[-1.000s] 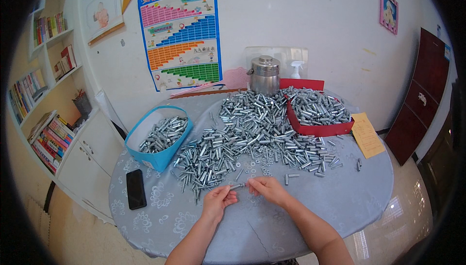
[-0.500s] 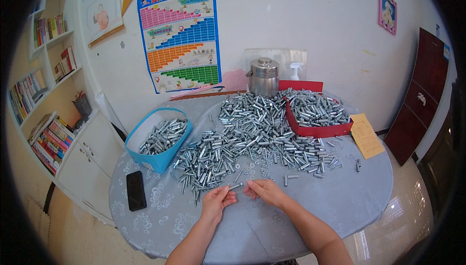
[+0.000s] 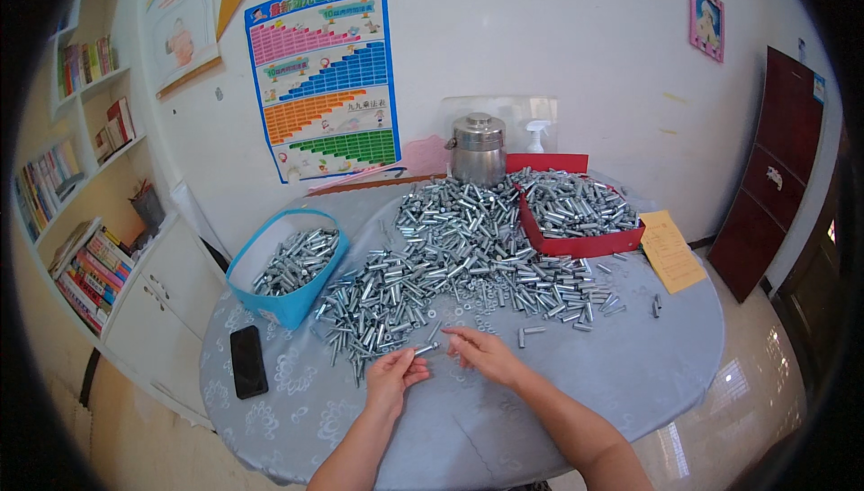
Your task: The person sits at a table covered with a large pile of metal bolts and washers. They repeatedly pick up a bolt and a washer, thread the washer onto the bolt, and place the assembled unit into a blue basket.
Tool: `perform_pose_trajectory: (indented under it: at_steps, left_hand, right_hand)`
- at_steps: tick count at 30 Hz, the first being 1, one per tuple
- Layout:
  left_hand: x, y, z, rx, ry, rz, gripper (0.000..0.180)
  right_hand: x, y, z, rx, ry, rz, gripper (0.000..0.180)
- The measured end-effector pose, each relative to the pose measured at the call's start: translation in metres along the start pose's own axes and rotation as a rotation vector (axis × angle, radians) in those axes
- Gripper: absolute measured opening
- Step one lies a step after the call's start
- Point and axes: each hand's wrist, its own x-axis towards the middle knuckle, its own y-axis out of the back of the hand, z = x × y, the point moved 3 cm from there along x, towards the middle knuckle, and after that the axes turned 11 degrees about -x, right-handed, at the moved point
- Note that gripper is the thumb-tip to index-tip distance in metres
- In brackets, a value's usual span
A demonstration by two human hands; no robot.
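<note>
Near the front of the table, my left hand pinches a silvery metal bolt between thumb and fingers, its far end pointing right. Just to the right, my right hand is apart from that bolt, with the index finger stretched out and the other fingers partly bent; nothing shows in it. Beyond both hands spreads a large heap of bolts and metal sleeves. Small washers and nuts lie scattered along its near edge. A few loose sleeves rest right of my right hand.
A blue box at left and a red box at right hold more metal pieces. Also on the grey-clothed table are a black phone, a steel canister, a spray bottle and a yellow paper.
My right hand has shifted slightly up and left, its index finger now stretched out. My left hand still holds the bolt, a little lower. The whole view has shifted slightly.
</note>
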Motion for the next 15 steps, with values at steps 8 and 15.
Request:
perform_pose_trajectory:
  at_steps: [8,15]
  left_hand:
    - [0.005,0.006,0.007,-0.055,-0.113,0.064,0.018]
    - [0.006,0.015,0.022,-0.066,-0.267,0.138,0.017]
  right_hand:
    - [-0.005,0.051,-0.001,-0.693,-0.025,0.359,0.032]
    - [-0.015,0.079,0.011,-1.189,-0.321,0.357,0.023]
